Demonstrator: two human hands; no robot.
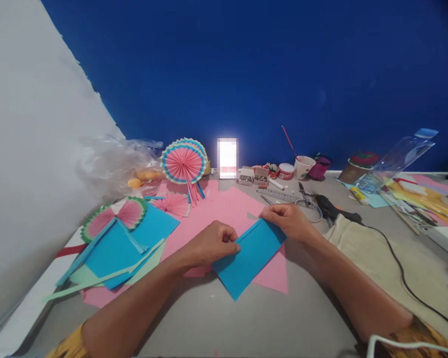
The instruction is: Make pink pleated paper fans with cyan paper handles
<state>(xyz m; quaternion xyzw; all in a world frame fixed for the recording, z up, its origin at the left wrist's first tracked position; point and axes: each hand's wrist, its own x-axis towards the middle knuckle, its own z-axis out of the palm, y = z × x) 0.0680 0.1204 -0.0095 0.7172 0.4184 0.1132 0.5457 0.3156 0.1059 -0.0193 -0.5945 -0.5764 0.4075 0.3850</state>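
A blue sheet of paper (248,256) is held slanted above the table, with a narrow fold along its upper edge. My left hand (218,242) pinches that folded edge near its left end, thumb on top. At the upper right corner my right hand (285,219) grips the same sheet between thumb and fingers. Beneath and behind it lie pink paper sheets (212,214). Left of my hands, a pink fan with a green edge (114,220) rests on another blue sheet (123,248), with pale green strips (134,266) across it.
A pink, blue and cream paper rosette (183,161) stands at the back beside a bright, blurred-out screen (227,159). Behind my right hand are a ruler (278,194), a black glue gun (336,209) with a cord, a paper cup (304,168) and a tilted plastic bottle (395,161). A beige cloth (388,268) lies right.
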